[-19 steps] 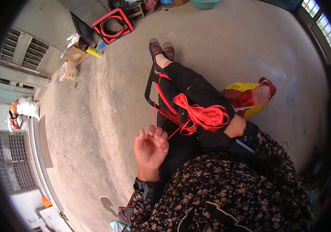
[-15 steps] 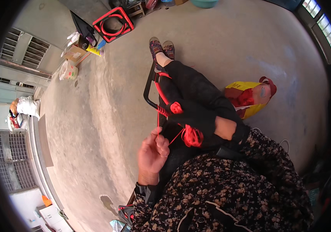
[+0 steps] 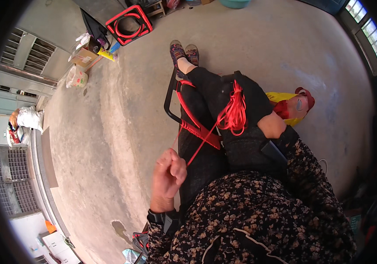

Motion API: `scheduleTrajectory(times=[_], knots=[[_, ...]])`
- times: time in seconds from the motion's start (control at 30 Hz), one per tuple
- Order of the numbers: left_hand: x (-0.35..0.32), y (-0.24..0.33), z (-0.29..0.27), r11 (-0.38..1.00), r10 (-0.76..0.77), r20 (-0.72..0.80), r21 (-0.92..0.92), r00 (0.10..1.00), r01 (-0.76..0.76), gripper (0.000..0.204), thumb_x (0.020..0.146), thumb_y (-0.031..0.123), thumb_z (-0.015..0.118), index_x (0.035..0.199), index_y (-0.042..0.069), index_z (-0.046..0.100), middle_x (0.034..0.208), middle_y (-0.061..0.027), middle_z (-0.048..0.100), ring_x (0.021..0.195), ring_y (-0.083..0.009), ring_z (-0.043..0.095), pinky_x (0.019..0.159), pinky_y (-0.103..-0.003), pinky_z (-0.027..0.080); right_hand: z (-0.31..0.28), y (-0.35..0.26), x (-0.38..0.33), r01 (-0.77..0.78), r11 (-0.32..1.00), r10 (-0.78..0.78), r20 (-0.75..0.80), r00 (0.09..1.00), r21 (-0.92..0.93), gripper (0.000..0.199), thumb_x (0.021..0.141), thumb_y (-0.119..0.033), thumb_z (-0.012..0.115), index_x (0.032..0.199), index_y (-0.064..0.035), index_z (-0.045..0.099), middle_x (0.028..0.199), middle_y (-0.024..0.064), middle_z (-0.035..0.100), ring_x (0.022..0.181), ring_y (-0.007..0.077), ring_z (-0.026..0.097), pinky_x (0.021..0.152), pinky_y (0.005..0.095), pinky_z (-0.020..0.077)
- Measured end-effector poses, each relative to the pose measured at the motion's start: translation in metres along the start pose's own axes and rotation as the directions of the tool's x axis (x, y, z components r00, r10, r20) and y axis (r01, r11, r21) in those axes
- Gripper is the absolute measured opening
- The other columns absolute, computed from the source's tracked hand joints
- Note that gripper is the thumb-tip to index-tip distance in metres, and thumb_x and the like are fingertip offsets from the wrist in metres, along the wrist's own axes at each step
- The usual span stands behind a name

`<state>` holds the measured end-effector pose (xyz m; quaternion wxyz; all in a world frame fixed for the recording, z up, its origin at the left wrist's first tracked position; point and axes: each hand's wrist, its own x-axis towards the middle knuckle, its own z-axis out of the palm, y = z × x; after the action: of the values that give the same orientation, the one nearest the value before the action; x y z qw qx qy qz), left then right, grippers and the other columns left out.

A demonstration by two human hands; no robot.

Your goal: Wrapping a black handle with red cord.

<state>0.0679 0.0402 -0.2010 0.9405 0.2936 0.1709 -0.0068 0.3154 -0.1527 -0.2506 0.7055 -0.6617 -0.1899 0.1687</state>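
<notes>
Across my lap lies a black metal frame (image 3: 167, 103) with a red band (image 3: 187, 105) along it. Its near part is a red strip (image 3: 201, 134) wrapped in close turns of cord. From these turns a thin red cord (image 3: 203, 144) runs to my bare left hand (image 3: 169, 174), whose curled fingers pinch it left of my thigh. The same cord leads on to a loose hank of red cord (image 3: 234, 112). That hank hangs from my black-gloved right hand (image 3: 255, 99), raised over my knee. The glove blends with my dark trousers, and its fingertips are hard to make out.
A red and yellow bag (image 3: 281, 108) lies on the floor to the right. Another red-and-black frame (image 3: 129, 26) leans at the far left. Near it are a cardboard box (image 3: 84, 58) and a pale bucket (image 3: 77, 77). Stuffed sacks (image 3: 30, 119) sit by the left wall.
My right hand has lifted up and away from the frame with the hank, uncovering the wrapped strip. My left hand has drawn slightly nearer to me, and the cord between them is longer and straight.
</notes>
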Motion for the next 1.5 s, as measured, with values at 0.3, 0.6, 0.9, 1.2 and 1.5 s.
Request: scheduleTrajectory(times=[0.3,0.6,0.9,1.2,1.5], knots=[[0.056,0.026,0.018,0.908,0.355,-0.11,0.275,0.928,-0.315,0.033,0.093,0.015,0.054,0.123,0.003,0.054,0.123,-0.0101,0.055,0.108,-0.0233,0.056,0.077,-0.029,0.05,0.061,-0.067,0.004,-0.079,0.942,0.019,-0.183,0.983,-0.327,0.043,0.088,-0.043,0.057,0.097,-0.0016,0.064,0.081,0.012,0.064,0.072,0.0242,0.061,0.072,0.0318,0.0473],[0.08,-0.004,-0.018,0.837,0.309,-0.246,0.53,0.919,-0.14,0.021,0.094,0.021,0.057,0.109,0.007,0.061,0.097,-0.0037,0.066,0.081,-0.0126,0.063,0.06,-0.022,0.049,0.098,-0.051,-0.021,0.131,0.984,-0.111,0.158,0.981,-0.122,0.03,0.086,-0.027,0.062,0.101,-0.0016,0.062,0.097,0.0126,0.057,0.091,0.0246,0.058,0.079,0.0337,0.0467],[-0.007,0.035,0.005,0.984,0.177,-0.005,-0.01,0.984,-0.177,0.027,0.092,0.029,0.058,0.075,0.009,0.048,0.07,-0.0026,0.058,0.061,-0.0122,0.052,0.043,-0.023,0.037,0.104,-0.078,-0.036,0.686,0.325,-0.585,0.431,0.687,-0.651,0.032,0.077,-0.025,0.067,0.1,-0.0028,0.062,0.094,0.0108,0.061,0.094,0.0242,0.059,0.088,0.0381,0.0444],[-0.024,0.035,-0.001,0.829,0.193,-0.283,0.559,0.94,-0.002,0.023,0.09,0.022,0.06,0.095,0.0,0.056,0.081,-0.0107,0.062,0.071,-0.0159,0.06,0.059,-0.026,0.049,0.06,-0.12,-0.077,0.29,0.898,-0.016,0.635,0.772,-0.33,0.019,0.082,-0.022,0.061,0.083,-0.0034,0.063,0.074,0.0127,0.064,0.069,0.0289,0.064,0.066,0.0372,0.0491],[0.069,-0.01,0.006,0.351,0.464,-0.041,0.926,0.885,-0.141,0.022,0.082,0.011,0.069,0.099,0.0,0.061,0.071,0.0014,0.056,0.063,-0.0052,0.052,0.056,-0.02,0.042,0.054,-0.119,-0.088,0.284,0.852,0.033,0.587,0.809,-0.439,0.007,0.083,-0.012,0.061,0.085,-0.0058,0.064,0.08,0.0112,0.064,0.072,0.022,0.063,0.066,0.0298,0.0474]])
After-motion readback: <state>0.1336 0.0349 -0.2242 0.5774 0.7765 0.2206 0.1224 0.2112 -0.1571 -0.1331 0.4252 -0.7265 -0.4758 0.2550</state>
